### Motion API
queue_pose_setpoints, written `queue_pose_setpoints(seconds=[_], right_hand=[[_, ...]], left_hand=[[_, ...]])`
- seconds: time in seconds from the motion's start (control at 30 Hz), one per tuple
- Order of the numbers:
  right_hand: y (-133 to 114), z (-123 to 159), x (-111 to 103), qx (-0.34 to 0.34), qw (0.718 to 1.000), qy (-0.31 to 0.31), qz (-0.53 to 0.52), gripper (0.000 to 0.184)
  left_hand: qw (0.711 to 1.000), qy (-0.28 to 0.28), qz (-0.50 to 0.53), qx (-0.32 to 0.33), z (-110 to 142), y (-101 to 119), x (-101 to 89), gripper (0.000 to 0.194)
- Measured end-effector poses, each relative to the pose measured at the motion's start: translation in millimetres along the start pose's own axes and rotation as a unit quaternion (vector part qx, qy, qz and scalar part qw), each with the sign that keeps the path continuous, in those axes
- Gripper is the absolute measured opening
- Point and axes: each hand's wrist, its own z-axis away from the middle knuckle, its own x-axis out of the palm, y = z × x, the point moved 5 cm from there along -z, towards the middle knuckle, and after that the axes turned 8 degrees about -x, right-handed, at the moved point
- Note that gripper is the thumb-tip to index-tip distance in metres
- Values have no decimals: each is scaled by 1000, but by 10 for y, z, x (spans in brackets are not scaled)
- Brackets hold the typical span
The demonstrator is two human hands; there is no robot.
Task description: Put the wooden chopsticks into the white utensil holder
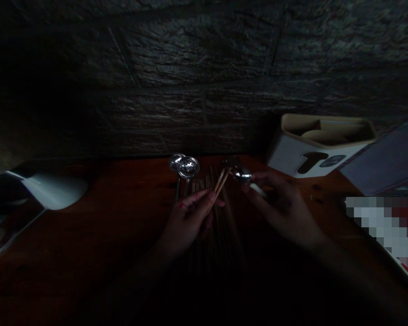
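In the head view my left hand [190, 215] is closed around a pair of wooden chopsticks [220, 183], tips pointing up and away. My right hand [285, 208] pinches a shiny metal spoon [241, 174] with a pale handle; its bowl sits close to the chopstick tips, and I cannot tell whether they touch. More chopsticks [229, 217] lie side by side on the wooden tabletop [122, 253], partly under my left hand. Just beyond that hand lie a slotted metal ladle [188, 167] and a second metal ladle [175, 161] partly behind it.
A white and beige utensil holder [319, 158] with compartments stands at the right against the dark stone-tile wall [190, 72]. A white tapered object [56, 190] is at the left. A tray-like item [384, 244], partly pixelated, lies at the right edge. The light is dim.
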Motion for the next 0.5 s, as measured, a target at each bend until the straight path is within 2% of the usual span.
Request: queue_pose_setpoints(seconds=[0.1, 0.23, 0.5], right_hand=[[9, 26, 53, 23, 998, -49, -29, 29], [-36, 7, 58, -28, 996, -77, 17, 24], [-74, 5, 146, -61, 989, -117, 62, 22]], left_hand=[[1000, 20, 12, 7, -9, -8, -12, 32], [997, 45, 56, 15, -22, -9, -27, 38], [994, 28, 105, -17, -31, -27, -21, 35]])
